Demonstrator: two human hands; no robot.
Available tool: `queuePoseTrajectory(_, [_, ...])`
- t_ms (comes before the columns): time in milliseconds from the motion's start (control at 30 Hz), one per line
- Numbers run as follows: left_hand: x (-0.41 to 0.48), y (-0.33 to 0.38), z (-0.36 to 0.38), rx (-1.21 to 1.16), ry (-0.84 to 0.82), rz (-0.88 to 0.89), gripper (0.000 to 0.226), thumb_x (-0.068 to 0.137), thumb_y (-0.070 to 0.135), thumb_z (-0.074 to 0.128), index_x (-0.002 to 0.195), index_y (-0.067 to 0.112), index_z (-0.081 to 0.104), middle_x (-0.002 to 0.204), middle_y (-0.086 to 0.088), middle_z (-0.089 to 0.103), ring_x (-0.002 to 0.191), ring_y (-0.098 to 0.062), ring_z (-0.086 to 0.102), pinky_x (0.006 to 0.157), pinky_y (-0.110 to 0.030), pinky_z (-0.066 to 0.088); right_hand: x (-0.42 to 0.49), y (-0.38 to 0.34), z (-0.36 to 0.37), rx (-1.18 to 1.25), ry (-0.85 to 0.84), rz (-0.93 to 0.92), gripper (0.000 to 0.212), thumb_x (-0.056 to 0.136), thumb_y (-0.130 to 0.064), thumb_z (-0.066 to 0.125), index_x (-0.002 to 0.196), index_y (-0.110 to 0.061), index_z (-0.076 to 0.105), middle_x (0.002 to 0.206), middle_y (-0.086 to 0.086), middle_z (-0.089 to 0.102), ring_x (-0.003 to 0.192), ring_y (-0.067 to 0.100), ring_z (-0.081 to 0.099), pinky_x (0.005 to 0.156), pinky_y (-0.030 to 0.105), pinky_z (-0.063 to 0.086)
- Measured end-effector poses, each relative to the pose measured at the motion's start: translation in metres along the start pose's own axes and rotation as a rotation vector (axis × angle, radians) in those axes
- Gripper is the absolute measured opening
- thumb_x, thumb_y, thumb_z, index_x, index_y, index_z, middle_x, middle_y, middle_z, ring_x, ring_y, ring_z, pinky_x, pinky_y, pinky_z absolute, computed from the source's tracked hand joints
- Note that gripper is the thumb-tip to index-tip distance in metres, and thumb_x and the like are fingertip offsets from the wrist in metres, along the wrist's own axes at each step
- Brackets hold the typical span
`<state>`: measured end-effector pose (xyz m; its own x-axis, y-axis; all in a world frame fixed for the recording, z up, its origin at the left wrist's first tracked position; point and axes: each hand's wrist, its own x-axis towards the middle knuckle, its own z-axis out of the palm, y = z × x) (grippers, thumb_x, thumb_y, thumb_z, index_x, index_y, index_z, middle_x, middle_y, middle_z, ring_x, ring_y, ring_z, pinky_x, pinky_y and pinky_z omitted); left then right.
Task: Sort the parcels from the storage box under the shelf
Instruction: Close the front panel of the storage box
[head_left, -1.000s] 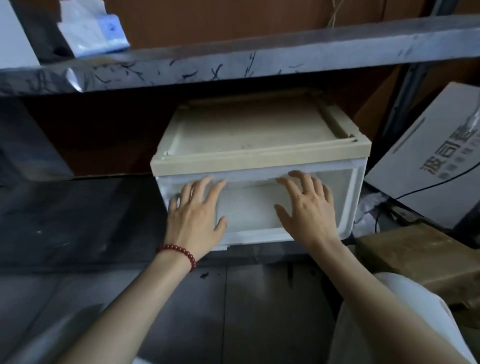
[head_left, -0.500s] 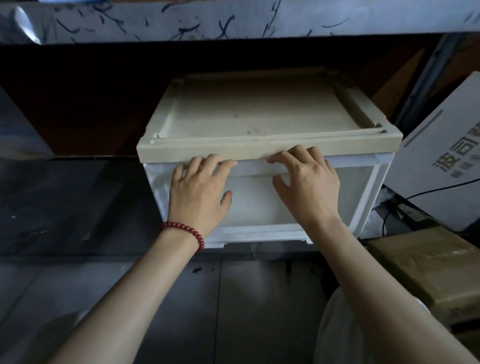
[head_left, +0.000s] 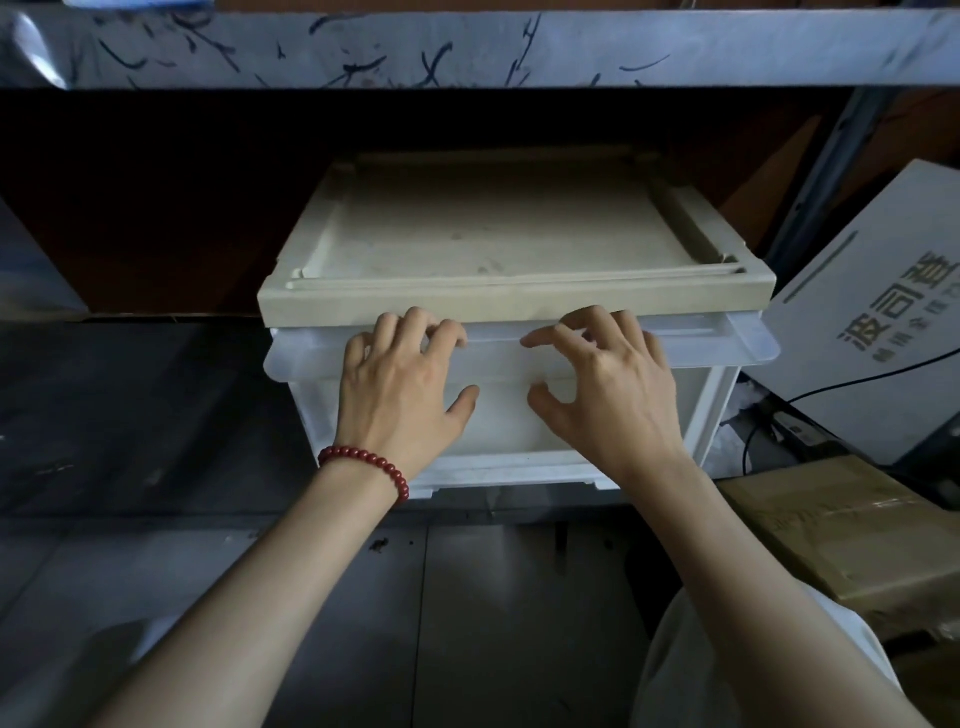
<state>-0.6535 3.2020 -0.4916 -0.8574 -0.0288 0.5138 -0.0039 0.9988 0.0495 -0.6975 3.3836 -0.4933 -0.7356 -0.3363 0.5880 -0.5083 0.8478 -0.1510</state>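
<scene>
Your storage box (head_left: 498, 249) sits centre frame, tucked under the metal shelf (head_left: 467, 47) that runs across the top. The left hand (head_left: 400, 395), the one with the red bead bracelet (head_left: 363, 460), and the right hand (head_left: 608, 395) are side by side, a small gap apart. Both sets of fingers hook over the top lip of the translucent drawer (head_left: 498, 415) and the thumbs hang free below. That grip looks like a two-handed pull, spaced so the drawer slides straight. The lip stands slightly proud of the beige top, so it's likely just cracked open. No parcels are visible inside; the front is too cloudy to tell. A printed white carton (head_left: 872, 338) leans at right and a brown cardboard box (head_left: 841, 540) sits lower right, so pull straight towards yourself.
</scene>
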Motion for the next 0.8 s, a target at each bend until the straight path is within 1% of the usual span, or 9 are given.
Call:
queuePoseTrajectory(67, [-0.002,0.001,0.000,-0.009,-0.009,0.005,0.043,0.080,0.048,0.063,0.114,0.024,0.054,0.110,0.004,0.053,0.106,-0.020,0.048,0.088,-0.036,0.036,-0.004,0.002,-0.003,0.016,-0.050,-0.012,0.040,0.077,-0.036,0.065,0.116,-0.028,0.063,0.116,-0.003,0.058,0.107,0.022,0.053,0.094,0.036,0.037])
queuePoseTrajectory(167, [-0.006,0.001,-0.004,-0.033,-0.031,0.004,0.044,0.080,0.052,0.060,0.114,0.024,0.053,0.112,0.005,0.055,0.107,-0.019,0.048,0.087,-0.036,0.038,-0.008,0.002,-0.007,0.015,-0.118,-0.020,0.045,0.080,-0.041,0.062,0.123,-0.030,0.059,0.119,-0.004,0.057,0.110,0.022,0.052,0.097,0.037,0.036])
queuePoseTrajectory(233, [-0.010,0.001,-0.007,-0.033,-0.055,0.009,0.044,0.081,0.053,0.059,0.114,0.026,0.054,0.112,0.007,0.054,0.107,-0.018,0.048,0.085,-0.034,0.039,-0.011,0.002,-0.010,-0.006,-0.144,-0.018,0.046,0.080,-0.041,0.063,0.124,-0.029,0.059,0.116,-0.003,0.057,0.108,0.022,0.051,0.095,0.037,0.036])
queuePoseTrajectory(367, [-0.026,0.003,-0.016,-0.036,-0.082,0.022,0.041,0.079,0.053,0.060,0.111,0.028,0.055,0.109,0.010,0.054,0.103,-0.016,0.049,0.080,-0.031,0.039,-0.023,0.000,-0.015,0.012,-0.151,-0.009,0.041,0.075,-0.038,0.068,0.114,-0.027,0.062,0.107,-0.003,0.056,0.100,0.024,0.051,0.087,0.036,0.038])
queuePoseTrajectory(433, [-0.034,0.004,-0.020,-0.035,-0.104,0.035,0.039,0.078,0.052,0.060,0.110,0.029,0.055,0.108,0.011,0.054,0.103,-0.015,0.050,0.081,-0.031,0.041,-0.031,-0.002,-0.018,0.012,-0.151,-0.024,0.041,0.072,-0.037,0.070,0.111,-0.026,0.063,0.105,-0.003,0.057,0.098,0.024,0.052,0.084,0.037,0.040])
queuePoseTrajectory(533, [-0.046,0.006,-0.025,-0.043,-0.091,0.036,0.036,0.076,0.049,0.061,0.105,0.028,0.058,0.104,0.011,0.056,0.100,-0.016,0.052,0.078,-0.033,0.043,-0.041,-0.005,-0.022,0.001,-0.154,-0.054,0.041,0.069,-0.037,0.072,0.107,-0.025,0.063,0.104,-0.003,0.059,0.094,0.024,0.053,0.080,0.036,0.041])
queuePoseTrajectory(800, [-0.069,0.012,-0.028,-0.029,-0.074,0.061,0.035,0.073,0.048,0.065,0.102,0.028,0.059,0.099,0.011,0.058,0.095,-0.016,0.055,0.074,-0.033,0.046,-0.062,-0.006,-0.034,-0.024,-0.230,-0.066,0.041,0.072,-0.038,0.070,0.110,-0.027,0.061,0.106,-0.006,0.057,0.098,0.023,0.050,0.079,0.035,0.041])
